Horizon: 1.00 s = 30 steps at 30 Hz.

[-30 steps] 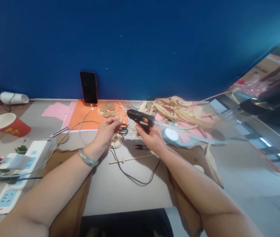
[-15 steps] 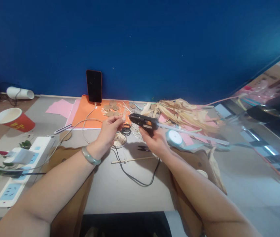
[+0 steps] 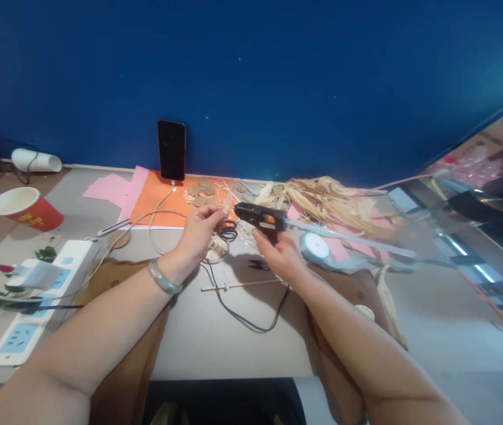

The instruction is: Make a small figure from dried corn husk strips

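Mid-frame, the left hand (image 3: 197,233) pinches a small pale strip (image 3: 227,204) between its fingers, just beside the front end of a black glue gun (image 3: 254,212). The right hand (image 3: 283,254), right of centre, has its fingers closed round that gun, a clear glue stick (image 3: 353,236) jutting rightward, while dried husks (image 3: 333,200) lie on the worktop (image 3: 234,354).

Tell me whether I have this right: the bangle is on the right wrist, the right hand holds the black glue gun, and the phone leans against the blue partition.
One slip: the head view shows the bangle on the left wrist. The right hand does hold the black glue gun, and the phone leans against the blue partition.
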Available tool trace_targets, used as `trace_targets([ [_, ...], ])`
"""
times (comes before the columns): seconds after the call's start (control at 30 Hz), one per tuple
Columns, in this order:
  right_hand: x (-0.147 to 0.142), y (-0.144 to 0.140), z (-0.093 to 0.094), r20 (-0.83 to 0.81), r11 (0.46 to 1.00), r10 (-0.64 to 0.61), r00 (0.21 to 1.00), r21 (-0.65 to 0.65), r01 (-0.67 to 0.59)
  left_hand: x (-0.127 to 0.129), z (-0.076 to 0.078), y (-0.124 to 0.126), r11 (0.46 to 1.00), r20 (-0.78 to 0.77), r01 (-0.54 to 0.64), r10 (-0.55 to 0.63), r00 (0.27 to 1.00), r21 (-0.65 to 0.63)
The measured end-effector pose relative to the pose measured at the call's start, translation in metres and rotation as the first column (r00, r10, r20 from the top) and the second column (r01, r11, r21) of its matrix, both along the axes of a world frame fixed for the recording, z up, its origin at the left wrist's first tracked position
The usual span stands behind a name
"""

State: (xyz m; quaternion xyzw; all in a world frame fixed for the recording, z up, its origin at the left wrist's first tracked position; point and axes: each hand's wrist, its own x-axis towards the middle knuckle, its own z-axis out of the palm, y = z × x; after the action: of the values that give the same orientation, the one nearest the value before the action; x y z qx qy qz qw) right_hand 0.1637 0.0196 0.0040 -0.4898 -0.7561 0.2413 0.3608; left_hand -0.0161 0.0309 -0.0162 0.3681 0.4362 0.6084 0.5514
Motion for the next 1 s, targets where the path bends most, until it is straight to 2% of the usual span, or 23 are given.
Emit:
trace_targets([
  [0.5, -0.0013, -0.0015, 0.0043, 0.039, 1.0, 0.012, 0.999, 0.024, -0.013, 0.0006, 0.0011, -0.0012, 0.999, -0.01, -0.009, 0.009, 1.0, -0.033],
  [1.0, -0.0001, 0.0014, -0.0027, 0.048, 0.999, 0.002, 0.999, 0.032, -0.004, 0.0012, 0.0023, -0.0021, 0.999, 0.018, 0.006, -0.005, 1.0, -0.038],
])
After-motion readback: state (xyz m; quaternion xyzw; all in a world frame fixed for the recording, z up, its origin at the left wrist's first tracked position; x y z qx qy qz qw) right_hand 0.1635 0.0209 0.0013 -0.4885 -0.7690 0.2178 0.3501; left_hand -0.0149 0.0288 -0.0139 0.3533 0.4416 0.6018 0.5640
